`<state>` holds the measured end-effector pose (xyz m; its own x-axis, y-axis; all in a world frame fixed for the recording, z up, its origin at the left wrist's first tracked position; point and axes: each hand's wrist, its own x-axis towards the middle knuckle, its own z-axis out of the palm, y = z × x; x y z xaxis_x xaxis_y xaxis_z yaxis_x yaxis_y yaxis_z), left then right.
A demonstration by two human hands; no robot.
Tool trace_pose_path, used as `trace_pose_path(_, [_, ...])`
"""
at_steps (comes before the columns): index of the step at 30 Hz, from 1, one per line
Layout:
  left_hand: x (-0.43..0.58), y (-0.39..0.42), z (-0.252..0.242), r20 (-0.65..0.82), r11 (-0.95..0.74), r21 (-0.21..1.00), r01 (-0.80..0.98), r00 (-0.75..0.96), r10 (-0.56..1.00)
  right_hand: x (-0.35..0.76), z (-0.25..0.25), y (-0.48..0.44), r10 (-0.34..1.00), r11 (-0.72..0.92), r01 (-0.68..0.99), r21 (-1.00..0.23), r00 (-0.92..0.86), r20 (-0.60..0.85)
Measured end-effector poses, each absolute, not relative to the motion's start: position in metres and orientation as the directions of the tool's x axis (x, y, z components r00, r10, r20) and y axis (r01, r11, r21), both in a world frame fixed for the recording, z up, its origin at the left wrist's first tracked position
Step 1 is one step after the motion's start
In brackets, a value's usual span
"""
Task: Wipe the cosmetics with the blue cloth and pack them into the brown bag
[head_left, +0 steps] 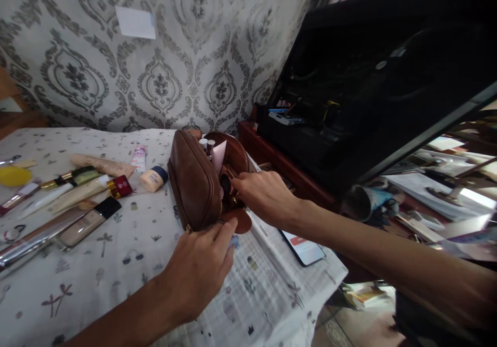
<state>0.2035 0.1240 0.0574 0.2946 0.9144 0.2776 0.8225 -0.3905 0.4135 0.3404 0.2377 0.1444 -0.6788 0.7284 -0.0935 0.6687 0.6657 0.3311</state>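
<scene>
A brown leather-look cosmetic bag (194, 181) lies unzipped on the patterned cloth, its mouth facing right. Inside it show small bottles with pale and silvery caps (210, 147), a pink flat piece (219, 155) and a dark rounded item (225, 185). My right hand (264, 194) reaches into the mouth with its fingers pinched together beside the dark item; what lies between the fingertips is too obscured to name. At the bag's near end, my left hand (202, 269) has its fingers closed on the brown edge by a rounded flap (238, 221).
Spread at the left lie a foundation bottle (91, 222), a cream jar (154, 178), several tubes and a yellow sponge (14, 176). A phone (304, 246) rests at the cloth's right edge. A big black screen (373, 77) leans over a cluttered shelf on the right.
</scene>
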Motion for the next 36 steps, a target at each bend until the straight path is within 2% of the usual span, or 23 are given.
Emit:
trace_pose_path(5, [0.203, 0.124, 0.057, 0.289, -0.402, 0.403, 0.822, 0.303, 0.908, 0.335, 0.146, 0.233, 0.719, 0.670, 0.637, 0.381, -0.685, -0.119])
trace_pose_path(21, [0.202, 0.124, 0.057, 0.288, -0.399, 0.410, 0.820, 0.299, 0.910, 0.345, 0.149, 0.229, 0.670, 0.716, 0.581, 0.386, -0.728, -0.146])
trace_pose_path(30, [0.201, 0.124, 0.062, 0.230, -0.392, 0.404, 0.826, 0.323, 0.918, 0.345, 0.150, 0.226, 0.651, 0.730, 0.548, 0.407, -0.739, -0.174])
trace_pose_path(36, [0.203, 0.124, 0.063, 0.215, -0.383, 0.401, 0.832, 0.321, 0.922, 0.343, 0.149, 0.226, 0.537, 0.812, 0.412, 0.413, -0.805, -0.252])
